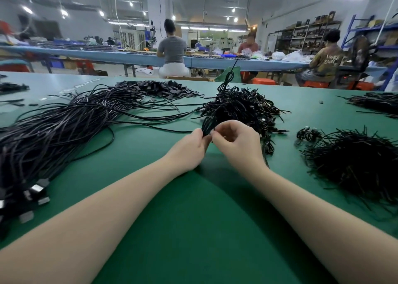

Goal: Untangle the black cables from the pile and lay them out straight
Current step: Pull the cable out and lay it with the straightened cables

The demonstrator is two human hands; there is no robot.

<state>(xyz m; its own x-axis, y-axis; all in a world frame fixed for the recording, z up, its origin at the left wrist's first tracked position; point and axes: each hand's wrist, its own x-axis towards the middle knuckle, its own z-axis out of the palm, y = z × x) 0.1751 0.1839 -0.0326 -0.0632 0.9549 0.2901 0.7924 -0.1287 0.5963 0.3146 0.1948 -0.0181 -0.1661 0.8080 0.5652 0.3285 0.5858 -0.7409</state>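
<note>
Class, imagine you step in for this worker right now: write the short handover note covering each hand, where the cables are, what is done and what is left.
Left hand: pinching a small bunch of cables at its near end.
Right hand: pinching the same bunch from the other side.
The bunch still runs into the tangled pile behind the hands on the green table.
Done: a long spread of straightened cables lies to the left.
Left: free this bunch, lay it with the straight ones, then work through the rest of the pile.

Tangled black cables (239, 109) heaped mid-table
</note>
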